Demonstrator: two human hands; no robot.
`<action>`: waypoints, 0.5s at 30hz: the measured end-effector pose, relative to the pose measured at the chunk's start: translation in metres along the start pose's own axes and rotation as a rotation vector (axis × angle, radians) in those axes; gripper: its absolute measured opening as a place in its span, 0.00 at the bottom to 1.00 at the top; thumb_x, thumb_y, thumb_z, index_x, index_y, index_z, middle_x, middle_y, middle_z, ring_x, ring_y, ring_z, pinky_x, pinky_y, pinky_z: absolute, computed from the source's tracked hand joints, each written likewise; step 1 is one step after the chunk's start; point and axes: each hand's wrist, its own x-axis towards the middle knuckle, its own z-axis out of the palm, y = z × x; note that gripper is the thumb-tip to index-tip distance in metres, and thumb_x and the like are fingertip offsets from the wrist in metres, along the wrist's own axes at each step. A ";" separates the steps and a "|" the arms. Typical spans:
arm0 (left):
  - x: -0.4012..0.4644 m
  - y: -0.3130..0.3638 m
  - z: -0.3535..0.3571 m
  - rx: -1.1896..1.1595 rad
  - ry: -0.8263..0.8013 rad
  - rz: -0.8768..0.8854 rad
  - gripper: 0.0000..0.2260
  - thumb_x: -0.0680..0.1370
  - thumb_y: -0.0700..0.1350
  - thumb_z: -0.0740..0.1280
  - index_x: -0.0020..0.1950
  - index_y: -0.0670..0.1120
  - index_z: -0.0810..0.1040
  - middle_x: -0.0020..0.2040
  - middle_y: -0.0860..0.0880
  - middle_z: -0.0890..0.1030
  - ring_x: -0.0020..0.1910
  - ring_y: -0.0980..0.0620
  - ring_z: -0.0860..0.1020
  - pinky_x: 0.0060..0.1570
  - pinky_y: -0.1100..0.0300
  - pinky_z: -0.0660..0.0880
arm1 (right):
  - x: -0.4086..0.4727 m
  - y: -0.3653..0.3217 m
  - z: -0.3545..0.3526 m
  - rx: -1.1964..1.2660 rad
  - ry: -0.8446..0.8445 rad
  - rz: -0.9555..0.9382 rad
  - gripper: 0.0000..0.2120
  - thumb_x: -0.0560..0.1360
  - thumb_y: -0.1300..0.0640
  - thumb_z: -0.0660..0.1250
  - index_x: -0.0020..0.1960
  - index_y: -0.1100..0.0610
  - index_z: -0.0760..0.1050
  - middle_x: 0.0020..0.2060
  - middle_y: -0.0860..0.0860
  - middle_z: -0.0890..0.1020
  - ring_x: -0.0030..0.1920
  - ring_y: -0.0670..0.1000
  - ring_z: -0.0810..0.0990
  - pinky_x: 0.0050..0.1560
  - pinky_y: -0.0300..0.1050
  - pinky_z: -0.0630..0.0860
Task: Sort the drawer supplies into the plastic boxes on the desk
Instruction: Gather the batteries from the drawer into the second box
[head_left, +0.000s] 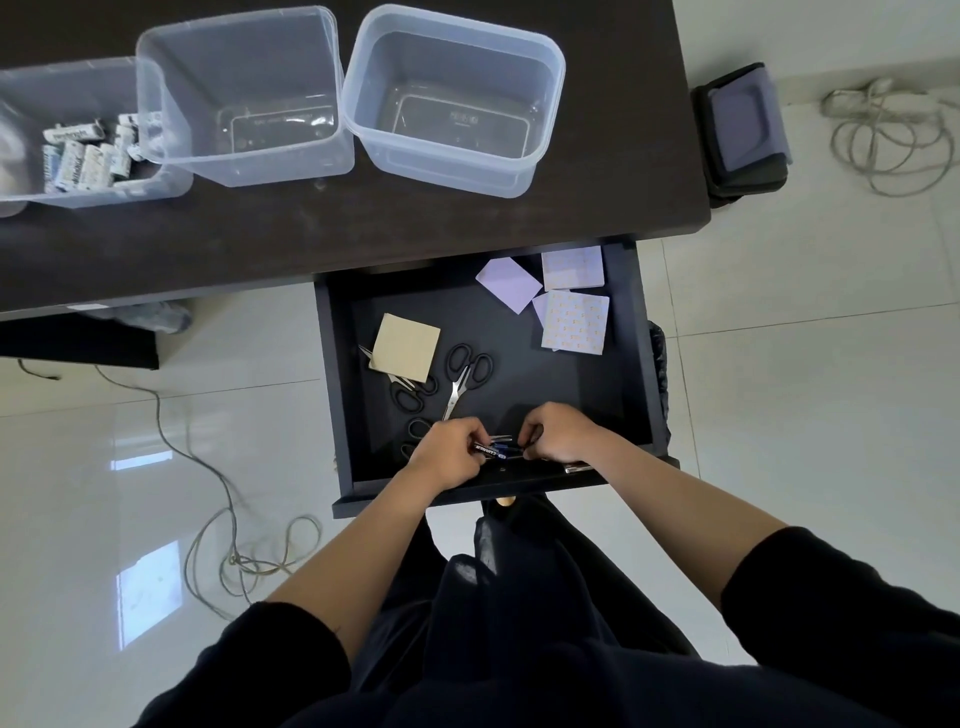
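This looks like an office or a home study. A dark desk (363, 228) stands on a pale tiled floor (805, 415). Under the desk's front edge an open drawer (636, 364) holds scissors (465, 376) and paper pads (574, 321). Loose cables (893, 135) lie on the floor right of the desk.

Three clear plastic boxes (452, 98) are set in a row on the dark desk (363, 218), while scissors (465, 376), a brown paper pad (404, 347) and purple note pads (571, 317) are kept in the open drawer (644, 353) below.
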 end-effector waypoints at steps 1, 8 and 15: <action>0.001 0.000 0.001 0.016 -0.016 -0.008 0.07 0.72 0.38 0.71 0.48 0.45 0.79 0.35 0.53 0.75 0.38 0.51 0.74 0.45 0.60 0.73 | 0.000 0.000 0.000 -0.016 -0.005 -0.010 0.08 0.70 0.62 0.72 0.48 0.54 0.81 0.38 0.45 0.79 0.45 0.49 0.78 0.51 0.43 0.76; 0.008 0.004 0.002 0.115 -0.127 0.049 0.12 0.74 0.41 0.70 0.56 0.45 0.79 0.44 0.45 0.82 0.41 0.50 0.77 0.49 0.58 0.74 | 0.000 -0.004 0.002 -0.165 -0.014 -0.039 0.10 0.71 0.61 0.67 0.50 0.52 0.82 0.50 0.49 0.83 0.51 0.51 0.80 0.53 0.47 0.78; 0.010 0.008 0.001 0.171 -0.137 0.063 0.17 0.74 0.42 0.69 0.61 0.44 0.71 0.44 0.47 0.80 0.43 0.50 0.75 0.48 0.56 0.73 | 0.002 -0.005 0.003 -0.203 -0.015 -0.049 0.09 0.72 0.60 0.68 0.49 0.50 0.80 0.50 0.48 0.81 0.48 0.50 0.77 0.51 0.46 0.78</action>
